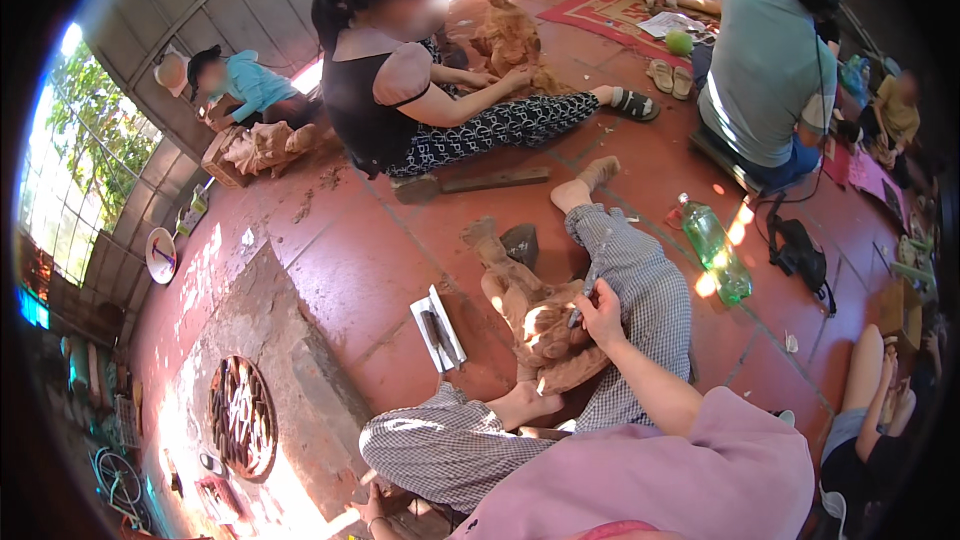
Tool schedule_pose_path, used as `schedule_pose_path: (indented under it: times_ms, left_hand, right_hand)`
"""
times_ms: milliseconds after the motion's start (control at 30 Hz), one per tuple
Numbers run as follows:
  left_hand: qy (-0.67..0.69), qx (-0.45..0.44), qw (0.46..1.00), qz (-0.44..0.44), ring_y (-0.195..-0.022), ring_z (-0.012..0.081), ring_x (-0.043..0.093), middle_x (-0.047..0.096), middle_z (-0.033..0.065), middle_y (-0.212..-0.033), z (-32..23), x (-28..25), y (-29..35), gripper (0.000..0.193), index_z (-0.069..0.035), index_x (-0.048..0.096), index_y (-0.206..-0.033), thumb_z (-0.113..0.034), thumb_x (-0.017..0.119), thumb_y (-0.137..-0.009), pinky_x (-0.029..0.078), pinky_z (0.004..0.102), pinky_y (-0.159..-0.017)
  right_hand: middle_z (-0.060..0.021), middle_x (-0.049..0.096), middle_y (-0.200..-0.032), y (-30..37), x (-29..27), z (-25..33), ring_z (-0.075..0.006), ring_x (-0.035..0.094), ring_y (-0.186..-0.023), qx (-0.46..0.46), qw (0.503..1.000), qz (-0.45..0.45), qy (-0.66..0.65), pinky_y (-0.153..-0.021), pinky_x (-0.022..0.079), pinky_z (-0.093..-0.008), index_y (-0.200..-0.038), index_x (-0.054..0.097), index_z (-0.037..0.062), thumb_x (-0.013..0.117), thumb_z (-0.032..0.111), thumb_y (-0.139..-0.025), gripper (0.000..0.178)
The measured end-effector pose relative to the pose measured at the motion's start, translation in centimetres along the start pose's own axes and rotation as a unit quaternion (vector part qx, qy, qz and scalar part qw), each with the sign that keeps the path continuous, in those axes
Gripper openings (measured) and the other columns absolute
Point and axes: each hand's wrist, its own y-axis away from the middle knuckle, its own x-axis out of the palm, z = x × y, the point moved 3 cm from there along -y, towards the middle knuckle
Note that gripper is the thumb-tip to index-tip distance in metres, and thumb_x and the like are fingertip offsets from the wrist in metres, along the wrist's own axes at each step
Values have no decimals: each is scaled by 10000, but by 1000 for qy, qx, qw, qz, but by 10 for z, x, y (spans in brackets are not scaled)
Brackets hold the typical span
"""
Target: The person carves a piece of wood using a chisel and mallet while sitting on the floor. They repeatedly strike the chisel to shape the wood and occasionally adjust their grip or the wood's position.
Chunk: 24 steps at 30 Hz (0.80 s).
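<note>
My right hand [603, 315] sits curled around a thin tool [583, 292], fingers closed on its handle, the tip touching the reddish wooden carving [535, 325] just to the hand's left. The forearm runs up from the lower right in a pink sleeve, wrist bent slightly inward toward the wood. My left hand [372, 510] is far below and to the left, flat on the floor near the edge of view with fingers spread, holding nothing. The carving lies between my checked trouser legs, propped against my left foot [525, 402]. Left of the carving, well clear of both hands, a white tray [437, 328] lies on the red tiles. A green bottle [716, 248] lies off to the right.
</note>
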Motion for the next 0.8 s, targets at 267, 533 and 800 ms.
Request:
schedule_pose_path:
  times_ms: [267,533,800]
  left_hand:
    - [-51,123,987,-89,-1215,374,562,576,259,-1305,-62,-1,69,758,-49,563,-1344,-448,779,-737,460,439,-981]
    - [64,248,967,-9,-962,351,640,698,169,-1039,-78,42,125,338,-78,697,-1148,-275,587,-897,498,423,-818]
    - [-1,303,953,14,-1038,323,638,685,164,-1147,-47,72,94,352,-95,692,-1172,-301,584,-908,495,411,-837]
  right_hand:
    - [21,528,-678,-1,-10,-6,-38,507,-526,3,1000,-13,18,-434,382,-201,-844,473,66,619,28,-917,167]
    - [4,541,-680,-3,0,2,-47,503,-499,4,1000,-5,0,-408,377,-197,-849,465,70,610,26,-923,169]
    - [0,548,-688,2,0,5,-49,510,-502,10,1000,4,6,-408,384,-200,-845,462,71,611,29,-924,174]
